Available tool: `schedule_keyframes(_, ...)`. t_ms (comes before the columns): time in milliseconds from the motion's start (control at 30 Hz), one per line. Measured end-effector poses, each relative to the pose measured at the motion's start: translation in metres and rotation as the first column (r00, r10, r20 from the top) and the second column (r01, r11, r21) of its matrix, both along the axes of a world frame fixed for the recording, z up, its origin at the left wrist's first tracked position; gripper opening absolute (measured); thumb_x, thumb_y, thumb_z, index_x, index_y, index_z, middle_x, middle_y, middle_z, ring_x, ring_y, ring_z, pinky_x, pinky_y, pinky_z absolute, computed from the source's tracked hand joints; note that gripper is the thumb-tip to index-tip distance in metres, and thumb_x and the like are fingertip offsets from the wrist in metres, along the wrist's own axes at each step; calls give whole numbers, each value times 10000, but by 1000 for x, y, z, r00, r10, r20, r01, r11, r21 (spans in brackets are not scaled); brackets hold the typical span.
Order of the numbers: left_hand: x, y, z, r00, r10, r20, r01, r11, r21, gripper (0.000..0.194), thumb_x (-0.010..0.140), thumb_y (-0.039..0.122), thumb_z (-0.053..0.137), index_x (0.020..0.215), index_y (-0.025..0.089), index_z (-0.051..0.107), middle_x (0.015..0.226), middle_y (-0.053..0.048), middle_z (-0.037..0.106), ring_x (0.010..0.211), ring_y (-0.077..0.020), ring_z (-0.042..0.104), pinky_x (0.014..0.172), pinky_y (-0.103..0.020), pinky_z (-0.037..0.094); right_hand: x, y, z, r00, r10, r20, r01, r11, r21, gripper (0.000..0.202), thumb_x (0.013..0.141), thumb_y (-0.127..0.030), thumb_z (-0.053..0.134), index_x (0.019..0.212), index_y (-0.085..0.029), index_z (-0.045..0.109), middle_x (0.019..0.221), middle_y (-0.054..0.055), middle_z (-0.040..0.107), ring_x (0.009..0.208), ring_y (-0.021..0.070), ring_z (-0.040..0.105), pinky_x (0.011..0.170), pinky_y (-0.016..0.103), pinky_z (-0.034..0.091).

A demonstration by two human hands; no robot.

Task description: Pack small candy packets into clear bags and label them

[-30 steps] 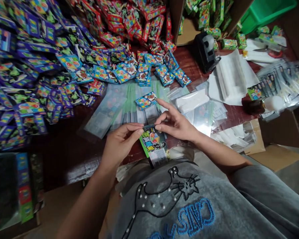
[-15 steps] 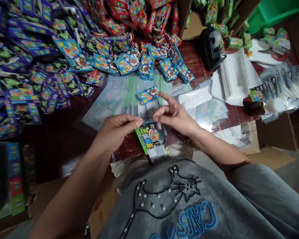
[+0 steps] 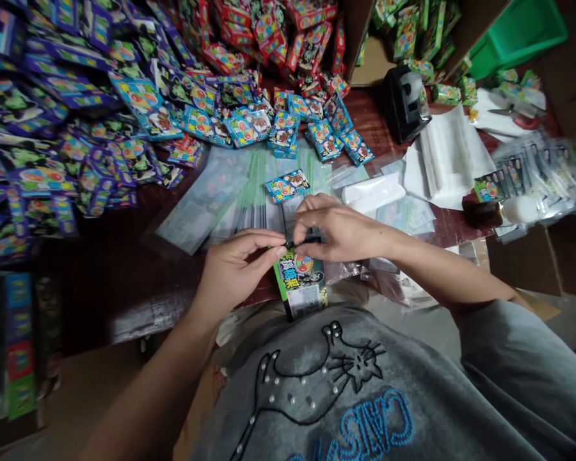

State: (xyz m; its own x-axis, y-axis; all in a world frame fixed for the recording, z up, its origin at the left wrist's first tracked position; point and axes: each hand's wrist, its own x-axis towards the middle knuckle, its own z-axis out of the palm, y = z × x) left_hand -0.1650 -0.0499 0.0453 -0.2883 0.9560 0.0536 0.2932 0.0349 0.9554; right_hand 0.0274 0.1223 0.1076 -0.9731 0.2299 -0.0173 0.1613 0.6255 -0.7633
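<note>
At the near edge of the dark-red table, by the left hand's closed grip and against the curled right hand, its hold unclear, a flat black-and-green printed packet is pinched.

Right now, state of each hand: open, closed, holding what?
Left hand: closed, pinching the top edge of the black-and-green packet.
Right hand: fingers curled at the same edge; grip cannot be told.

A grey short-sleeved T-shirt bears a black-outlined cat dotted with pearly beads; blue "CATS" lettering at its four o'clock.
</note>
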Motion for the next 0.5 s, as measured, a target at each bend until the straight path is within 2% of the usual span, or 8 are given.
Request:
schedule_keyframes(133, 1, -6, 4, 999, 29, 19, -29, 1000, 0, 123, 915, 318, 825, 1008, 243, 855, 1088, -61, 842, 1017, -193, 790, 987, -350, 621, -8, -9, -11, 996, -86, -8, 86, 982, 171, 238, 949, -241, 755, 1172, -193, 685, 1198, 111, 633, 1183, 293, 583, 1052, 460, 504)
schedule_keyframes(233, 0, -13, 7, 994, 68, 89, -67, 998, -8, 122, 902, 317, 835, 985, 229, 853, 1066, -66, 844, 1013, -191, 784, 979, -340, 604, -6, -14, -11, 994, -31, -109, 59, 961, 272, 146, 1026, -313, 712, 1130, -211, 701, 1179, 110, 672, 1123, 288, 610, 1009, 462, 526)
schedule_keyframes(300, -1, -20, 5, 964, 83, 252, -77, 997, -32, 157, 889, 362, 849, 961, 222, 846, 1072, -74, 843, 1016, -195, 779, 978, -341, 596, -7, -14, -9, 991, 39, -125, -3, 960, 279, 165, 1082, -364, 653, 1069, -224, 738, 1111, 94, 729, 1045, 266, 658, 962, 438, 546)
schedule_keyframes(333, -1, -24, 1, 918, 94, 386, -83, 996, -45, 215, 881, 420, 854, 963, 222, 841, 1077, -79, 841, 1007, -201, 778, 961, -345, 599, -10, -13, -7, 989, 77, -125, -46, 970, 237, 180, 1095, -376, 639, 1099, -234, 750, 1101, 83, 760, 1019, 251, 690, 940, 417, 559)
schedule_keyframes(367, 0, -29, -5, 830, 109, 547, -89, 994, -63, 297, 872, 495, 853, 989, 223, 834, 1087, -85, 838, 991, -208, 777, 930, -350, 604, -14, -12, -5, 986, 121, -114, -102, 981, 162, 188, 1106, -375, 627, 1155, -242, 750, 1114, 72, 787, 1003, 231, 723, 918, 387, 575)
schedule_keyframes(433, 4, -39, -19, 567, 146, 810, -112, 989, -100, 522, 798, 647, 869, 1117, 239, 808, 1078, -86, 828, 932, -222, 773, 854, -360, 608, -30, -13, -2, 974, 194, -115, -193, 981, 19, 207, 1112, -369, 625, 1239, -252, 740, 1127, 54, 816, 990, 196, 768, 890, 334, 598)
schedule_keyframes(467, 8, -44, -26, 458, 154, 876, -110, 987, -116, 625, 734, 667, 908, 1175, 241, 789, 1078, -87, 821, 928, -232, 770, 846, -366, 604, -42, -17, 0, 970, 208, -128, -214, 976, -35, 210, 1111, -368, 630, 1245, -251, 741, 1120, 49, 820, 982, 184, 778, 879, 315, 605)
schedule_keyframes(500, 11, -50, -32, 396, 159, 904, -107, 986, -127, 701, 675, 665, 945, 1202, 235, 776, 1062, -88, 815, 925, -244, 766, 842, -377, 602, -55, -22, 2, 967, 203, -154, -217, 973, -79, 207, 1107, -373, 636, 1229, -249, 747, 1099, 46, 820, 964, 177, 783, 861, 304, 612)
